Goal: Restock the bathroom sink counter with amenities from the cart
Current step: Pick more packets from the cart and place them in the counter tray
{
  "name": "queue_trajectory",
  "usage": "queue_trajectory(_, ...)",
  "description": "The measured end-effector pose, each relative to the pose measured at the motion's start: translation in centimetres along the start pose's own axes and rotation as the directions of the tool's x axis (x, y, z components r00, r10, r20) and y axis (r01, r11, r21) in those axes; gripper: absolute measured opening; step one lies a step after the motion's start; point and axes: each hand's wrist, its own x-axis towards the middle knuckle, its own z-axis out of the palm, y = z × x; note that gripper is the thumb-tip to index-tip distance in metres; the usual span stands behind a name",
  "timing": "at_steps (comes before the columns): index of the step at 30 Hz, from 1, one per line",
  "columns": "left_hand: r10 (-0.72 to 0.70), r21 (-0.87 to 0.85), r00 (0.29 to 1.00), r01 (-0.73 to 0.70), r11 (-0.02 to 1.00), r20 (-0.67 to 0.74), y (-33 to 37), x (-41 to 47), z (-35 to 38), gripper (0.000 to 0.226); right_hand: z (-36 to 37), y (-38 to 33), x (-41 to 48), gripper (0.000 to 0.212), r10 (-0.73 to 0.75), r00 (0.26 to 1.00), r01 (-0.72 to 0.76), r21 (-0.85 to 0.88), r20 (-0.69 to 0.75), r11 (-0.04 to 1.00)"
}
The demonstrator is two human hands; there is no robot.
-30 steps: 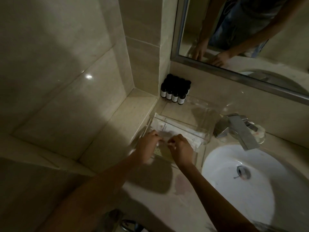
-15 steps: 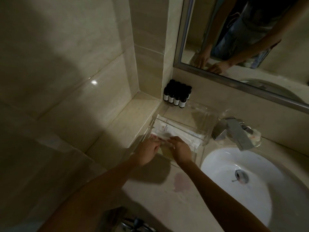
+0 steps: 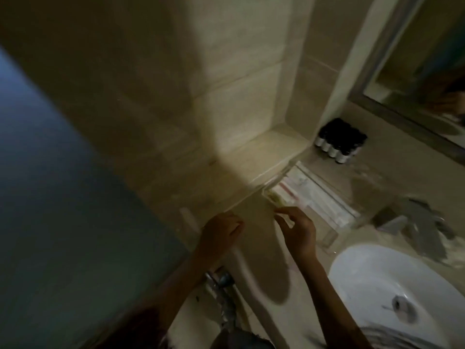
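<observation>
A clear acrylic tray (image 3: 330,237) stands on the beige counter (image 3: 259,248) against the side ledge, with white amenity packets (image 3: 317,197) lying flat in it. Behind the tray, several small dark bottles (image 3: 338,143) with white labels cluster in the corner under the mirror. My left hand (image 3: 221,233) hovers over the counter short of the tray, fingers loosely curled and holding nothing. My right hand (image 3: 299,230) hovers at the tray's near end, fingers relaxed and apart, holding nothing. The frame is blurred.
A white round sink basin (image 3: 392,280) sits at lower right with a metal faucet (image 3: 417,222) behind it. A framed mirror (image 3: 412,79) hangs at upper right. A tiled ledge (image 3: 261,152) and wall rise left of the tray. Metal plumbing (image 3: 221,285) shows below the counter edge.
Both hands have drawn back out of the tray toward me and are empty; the packets stay in the tray. The camera has swung left, so the sink and mirror sit further right.
</observation>
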Motion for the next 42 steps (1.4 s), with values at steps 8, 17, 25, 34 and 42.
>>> queue_trajectory(8,-0.478,0.054,0.836,0.509,0.859,-0.270,3.2,-17.1,-7.6,0.026,4.6,-7.1,-6.1,0.010,-0.196,0.925,0.118,0.244,0.324,0.962)
queue_trajectory(17,-0.711,-0.095,0.308,0.879,0.466,-0.632,8.1,-36.8,-12.1,0.017,10.1,-19.0,-16.8,0.012,-0.478,0.555,0.217,0.436,0.681,0.874)
queue_trajectory(25,-0.724,-0.302,-0.119,0.945,0.128,-0.679,13.2,-49.6,-15.4,0.021,12.5,-29.5,-27.6,0.008,-0.700,0.162,0.365,0.617,0.696,0.698)
queue_trajectory(34,-0.546,-0.556,-0.546,0.814,-0.167,-0.635,19.7,-70.8,-19.5,0.021,15.0,-41.4,-51.3,0.010,-0.624,-0.268,0.182,0.675,0.734,0.716)
queue_trajectory(42,-0.411,-0.647,-0.660,0.737,-0.195,-0.629,22.4,-84.6,-23.5,0.022,14.8,-50.0,-67.8,0.012,-0.752,-0.467,0.192,0.884,0.465,0.427)
